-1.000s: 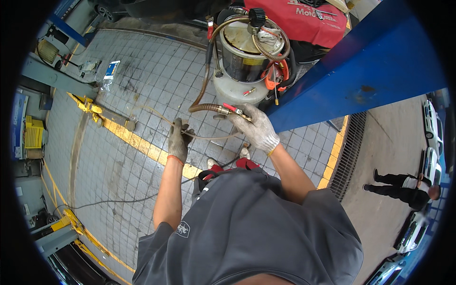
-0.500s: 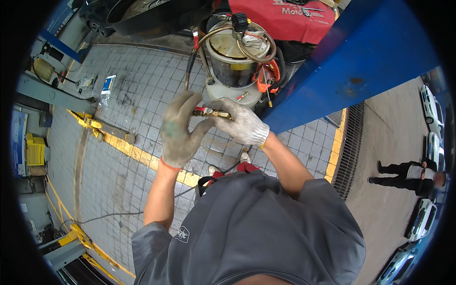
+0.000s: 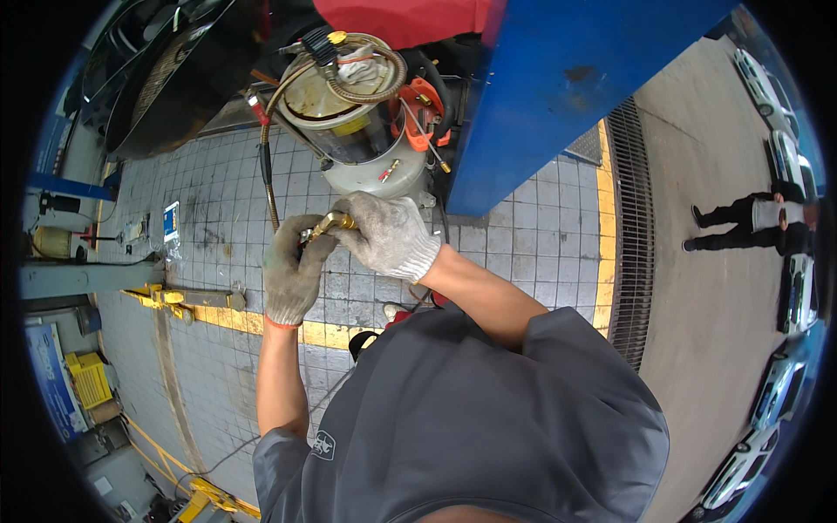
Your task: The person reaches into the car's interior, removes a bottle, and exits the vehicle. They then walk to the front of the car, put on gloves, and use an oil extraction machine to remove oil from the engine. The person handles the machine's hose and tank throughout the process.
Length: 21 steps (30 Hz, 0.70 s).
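Brass gleams between two gloved hands: a bent fitting (image 3: 332,222) sits at chest front, near the pale tank (image 3: 366,179), its left end clamped in the curled fingers of the left hand (image 3: 293,275), its right end pinched by the right hand (image 3: 394,239). Behind the left hand a thin hose (image 3: 266,166) drops out of sight; whether it joins the fitting I cannot tell. Above the tank stands a clear-walled container (image 3: 349,144) with a coiled hose (image 3: 403,77) and a white rag (image 3: 364,70) on top, and an orange holder (image 3: 429,122) beside it. A broad blue post (image 3: 558,113) rises just right of these, blocking what lies behind. Farther left, a yellow lift arm (image 3: 161,298) lies low across the tiles (image 3: 218,192); at upper right, past a floor grate (image 3: 633,244), a person (image 3: 750,216) stands near parked cars (image 3: 795,292).
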Each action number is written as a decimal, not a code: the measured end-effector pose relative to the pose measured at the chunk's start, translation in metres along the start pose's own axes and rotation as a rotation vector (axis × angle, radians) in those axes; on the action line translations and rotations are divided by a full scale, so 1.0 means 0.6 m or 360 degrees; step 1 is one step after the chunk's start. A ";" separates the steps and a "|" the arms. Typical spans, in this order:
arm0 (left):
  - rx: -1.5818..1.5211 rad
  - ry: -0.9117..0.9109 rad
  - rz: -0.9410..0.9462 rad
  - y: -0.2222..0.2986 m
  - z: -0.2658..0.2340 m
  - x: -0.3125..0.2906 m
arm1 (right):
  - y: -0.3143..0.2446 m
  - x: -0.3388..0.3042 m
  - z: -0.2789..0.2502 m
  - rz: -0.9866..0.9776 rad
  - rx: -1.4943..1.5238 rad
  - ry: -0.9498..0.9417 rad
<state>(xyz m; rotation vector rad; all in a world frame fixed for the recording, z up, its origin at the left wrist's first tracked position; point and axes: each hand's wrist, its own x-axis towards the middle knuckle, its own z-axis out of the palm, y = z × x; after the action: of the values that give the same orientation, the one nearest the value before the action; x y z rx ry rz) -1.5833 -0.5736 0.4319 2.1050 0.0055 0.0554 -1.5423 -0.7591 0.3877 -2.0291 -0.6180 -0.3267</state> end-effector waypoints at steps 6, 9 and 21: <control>-0.0302 0.0053 0.0124 -0.011 0.022 0.012 | 0.029 0.019 -0.016 -0.0113 -0.0147 0.0102; -0.0358 0.0076 0.0222 -0.012 0.031 0.017 | 0.045 0.030 -0.028 -0.0245 -0.0219 0.0169; -0.0477 0.0461 -0.0037 0.042 0.046 0.073 | 0.107 0.057 -0.101 -0.0134 -0.0054 0.0612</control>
<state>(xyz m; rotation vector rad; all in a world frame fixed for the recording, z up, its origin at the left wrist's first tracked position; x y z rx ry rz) -1.5388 -0.6090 0.4410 1.7814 0.1849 0.3271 -1.4775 -0.8280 0.3879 -1.9049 -0.4586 -0.7609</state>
